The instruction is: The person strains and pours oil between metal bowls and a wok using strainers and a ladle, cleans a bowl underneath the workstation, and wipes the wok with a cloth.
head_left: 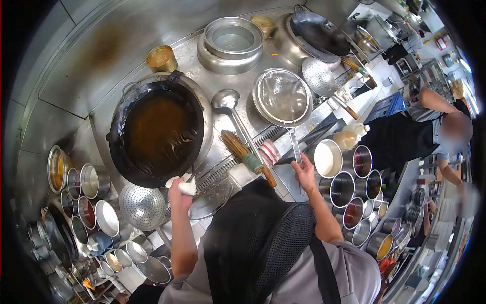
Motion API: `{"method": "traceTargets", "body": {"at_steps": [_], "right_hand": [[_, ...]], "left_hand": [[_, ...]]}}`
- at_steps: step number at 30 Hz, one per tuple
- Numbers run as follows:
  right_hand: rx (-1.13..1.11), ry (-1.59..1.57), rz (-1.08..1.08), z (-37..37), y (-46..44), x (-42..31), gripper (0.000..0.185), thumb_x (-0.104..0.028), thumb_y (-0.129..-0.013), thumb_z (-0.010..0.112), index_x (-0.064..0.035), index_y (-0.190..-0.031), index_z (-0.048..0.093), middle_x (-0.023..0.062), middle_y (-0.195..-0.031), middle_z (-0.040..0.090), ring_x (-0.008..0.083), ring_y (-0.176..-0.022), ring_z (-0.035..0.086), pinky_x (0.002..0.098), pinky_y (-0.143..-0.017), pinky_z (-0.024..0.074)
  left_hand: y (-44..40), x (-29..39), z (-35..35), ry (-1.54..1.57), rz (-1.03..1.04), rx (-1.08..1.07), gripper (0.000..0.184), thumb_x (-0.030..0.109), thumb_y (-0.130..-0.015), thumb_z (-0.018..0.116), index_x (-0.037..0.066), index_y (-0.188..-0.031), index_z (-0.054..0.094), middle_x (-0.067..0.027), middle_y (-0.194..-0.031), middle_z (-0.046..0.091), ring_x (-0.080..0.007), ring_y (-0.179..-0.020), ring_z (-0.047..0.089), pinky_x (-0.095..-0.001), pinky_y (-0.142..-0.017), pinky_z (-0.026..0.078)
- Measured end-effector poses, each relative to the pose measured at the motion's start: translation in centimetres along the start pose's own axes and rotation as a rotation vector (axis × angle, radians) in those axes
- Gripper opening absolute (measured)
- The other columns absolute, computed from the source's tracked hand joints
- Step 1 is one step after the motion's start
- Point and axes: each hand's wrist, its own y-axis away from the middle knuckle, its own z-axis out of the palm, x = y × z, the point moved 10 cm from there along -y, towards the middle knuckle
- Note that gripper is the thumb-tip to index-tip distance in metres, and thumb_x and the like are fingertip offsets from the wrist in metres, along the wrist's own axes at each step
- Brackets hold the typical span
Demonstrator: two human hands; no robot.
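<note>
My left hand is closed around a folded white cloth at the near rim of a large black wok. Dark brown liquid lies in the wok. A handle seems to be under the cloth, but I cannot see it clearly. In my right hand is the long handle of a round fine-mesh strainer, which rests over a metal pot. Between the two hands lie a metal ladle and a bamboo wok brush with a green-wrapped grip.
A perforated skimmer is left of my left hand; another skimmer lies at the right. Behind stand a wide metal pot, an open tin and a second wok. Several sauce containers flank me. A person in a black apron stands right.
</note>
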Motion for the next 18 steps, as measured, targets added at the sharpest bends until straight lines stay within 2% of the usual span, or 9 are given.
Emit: {"method": "traceTargets", "body": {"at_steps": [3, 4, 7, 8, 11, 12, 13, 15, 18], "right_hand": [[0.014, 0.125, -0.070, 0.7, -2.7, 1.2, 0.063, -0.023, -0.090, 0.073, 0.0029, -0.142, 0.049, -0.0037, -0.065, 0.053, 0.0043, -0.051, 0.044, 0.0257, -0.046, 0.0374], [0.022, 0.178, -0.063, 0.8, -3.5, 1.3, 0.064, -0.025, -0.088, 0.074, 0.0021, -0.141, 0.050, 0.0010, -0.065, 0.057, 0.0090, -0.051, 0.048, 0.0293, -0.049, 0.0416], [0.053, 0.501, -0.208, 0.3, -5.0, -1.3, 0.065, -0.025, -0.087, 0.075, 0.0011, -0.141, 0.050, 0.0137, -0.081, 0.064, 0.0206, -0.067, 0.061, 0.0372, -0.062, 0.0497], [0.183, 0.704, -0.410, 0.0, -3.8, -4.3, 0.059, -0.022, -0.084, 0.075, 0.0009, -0.134, 0.054, 0.0228, -0.103, 0.061, 0.0347, -0.091, 0.062, 0.0449, -0.079, 0.0503], [0.262, 0.815, -0.729, 3.0, 1.3, -14.6, 0.053, -0.017, -0.083, 0.071, -0.0004, -0.130, 0.055, 0.0241, -0.112, 0.055, 0.0412, -0.102, 0.057, 0.0481, -0.086, 0.0488], [-0.021, 0.833, -0.665, 7.0, 2.6, -12.1, 0.053, -0.010, -0.080, 0.067, -0.0009, -0.129, 0.052, 0.0241, -0.111, 0.055, 0.0433, -0.100, 0.057, 0.0490, -0.085, 0.0494], [-0.122, 0.876, -0.520, 8.6, 2.8, -8.2, 0.062, -0.006, -0.076, 0.065, -0.0009, -0.135, 0.046, 0.0274, -0.111, 0.053, 0.0458, -0.102, 0.055, 0.0493, -0.088, 0.0497], [-0.231, 0.932, -0.295, 11.1, 3.2, -1.6, 0.078, -0.008, -0.075, 0.067, -0.0037, -0.144, 0.032, 0.0306, -0.123, 0.042, 0.0508, -0.113, 0.051, 0.0517, -0.097, 0.0473], [-0.243, 0.861, -0.313, 13.2, 1.8, 2.1, 0.074, -0.011, -0.080, 0.063, -0.0036, -0.146, 0.030, 0.0340, -0.131, 0.042, 0.0510, -0.115, 0.052, 0.0532, -0.096, 0.0483]], "left_hand": [[0.2, 0.0, 0.3, -0.006, -0.020, 0.016, 0.019, 0.006, -0.085, 0.060, 0.003, -0.103, 0.057, -0.0138, -0.100, 0.066, -0.0284, -0.092, 0.068, -0.0418, -0.088, 0.057], [0.3, -0.2, 0.4, 0.000, -0.049, 0.010, 0.024, 0.005, -0.084, 0.062, 0.004, -0.106, 0.054, -0.0123, -0.100, 0.064, -0.0292, -0.095, 0.066, -0.0433, -0.088, 0.056], [-0.1, -0.2, -0.4, -0.009, -0.058, 0.008, 0.023, 0.005, -0.084, 0.062, 0.004, -0.105, 0.055, -0.0122, -0.101, 0.064, -0.0290, -0.095, 0.066, -0.0430, -0.088, 0.055], [-0.5, -0.2, -0.7, -0.019, -0.040, 0.001, 0.022, 0.006, -0.084, 0.062, 0.004, -0.105, 0.055, -0.0124, -0.102, 0.065, -0.0290, -0.096, 0.066, -0.0429, -0.089, 0.056], [0.0, -0.1, 0.0, -0.006, -0.018, 0.000, 0.022, 0.006, -0.085, 0.062, 0.004, -0.106, 0.056, -0.0128, -0.103, 0.065, -0.0290, -0.097, 0.067, -0.0431, -0.089, 0.056], [0.3, 0.0, 0.2, -0.020, -0.020, 0.004, 0.021, 0.006, -0.085, 0.061, 0.003, -0.105, 0.056, -0.0128, -0.103, 0.065, -0.0290, -0.097, 0.067, -0.0433, -0.091, 0.055], [0.1, 0.0, 0.3, -0.018, -0.022, -0.017, 0.020, 0.006, -0.085, 0.061, 0.003, -0.105, 0.056, -0.0128, -0.103, 0.065, -0.0289, -0.097, 0.067, -0.0433, -0.091, 0.055], [-0.3, -0.2, 0.0, 0.001, -0.013, -0.051, 0.019, 0.006, -0.086, 0.060, 0.003, -0.104, 0.057, -0.0126, -0.102, 0.065, -0.0287, -0.097, 0.067, -0.0434, -0.092, 0.055], [-0.8, -0.5, 0.0, 0.042, -0.064, -0.092, 0.017, 0.008, -0.088, 0.062, 0.004, -0.104, 0.057, -0.0131, -0.101, 0.065, -0.0291, -0.095, 0.067, -0.0442, -0.088, 0.056]]}}
